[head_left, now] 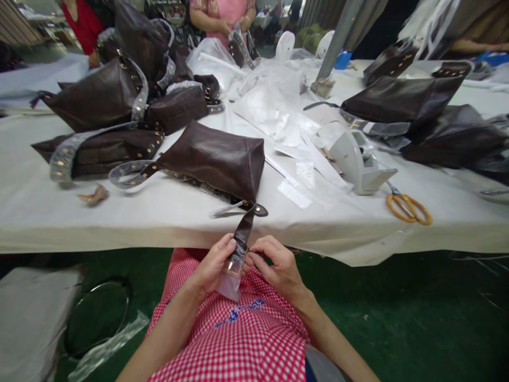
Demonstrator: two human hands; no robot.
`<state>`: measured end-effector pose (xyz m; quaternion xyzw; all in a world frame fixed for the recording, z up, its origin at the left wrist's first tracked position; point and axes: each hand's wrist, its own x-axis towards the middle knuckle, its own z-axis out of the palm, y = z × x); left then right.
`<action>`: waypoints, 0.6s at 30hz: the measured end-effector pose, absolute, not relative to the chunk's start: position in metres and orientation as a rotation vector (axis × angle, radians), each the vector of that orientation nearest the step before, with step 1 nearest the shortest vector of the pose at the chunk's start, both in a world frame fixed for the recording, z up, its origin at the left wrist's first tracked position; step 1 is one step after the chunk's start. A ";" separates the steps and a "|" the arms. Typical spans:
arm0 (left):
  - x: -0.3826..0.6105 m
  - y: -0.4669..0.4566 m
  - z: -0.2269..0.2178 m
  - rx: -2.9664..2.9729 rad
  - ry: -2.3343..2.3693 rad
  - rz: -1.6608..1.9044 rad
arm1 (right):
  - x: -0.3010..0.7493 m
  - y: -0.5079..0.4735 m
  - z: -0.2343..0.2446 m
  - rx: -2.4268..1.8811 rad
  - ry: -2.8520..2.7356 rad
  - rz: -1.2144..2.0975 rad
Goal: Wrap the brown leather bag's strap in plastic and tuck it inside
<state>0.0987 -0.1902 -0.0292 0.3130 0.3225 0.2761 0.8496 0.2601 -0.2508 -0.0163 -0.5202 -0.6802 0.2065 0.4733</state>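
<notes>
A dark brown leather handbag point(217, 156) lies on its side at the table's front edge. Its strap point(244, 228) hangs over the edge toward me, the end covered in clear plastic film point(230, 284) around a gold-coloured buckle. My left hand point(217, 260) grips this strap from the left, thumb on top. On the other side, my right hand point(276, 262) pinches at the strap's edge beside the buckle; what lies between its fingertips is too small to make out. Another strap point(135, 174), studded and film-wrapped, curls out at the bag's left.
More brown handbags point(99, 95) are piled at the left, others point(401, 101) at the right. Orange-handled scissors point(407, 208) lie near a grey tape dispenser point(353, 164). Plastic film point(278, 101) heaps mid-table around a metal post point(338, 40). A person in pink point(222, 18) stands opposite.
</notes>
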 end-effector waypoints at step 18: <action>0.097 -0.188 -0.034 0.864 0.731 0.613 | 0.269 -0.233 -0.018 -1.262 -2.072 0.482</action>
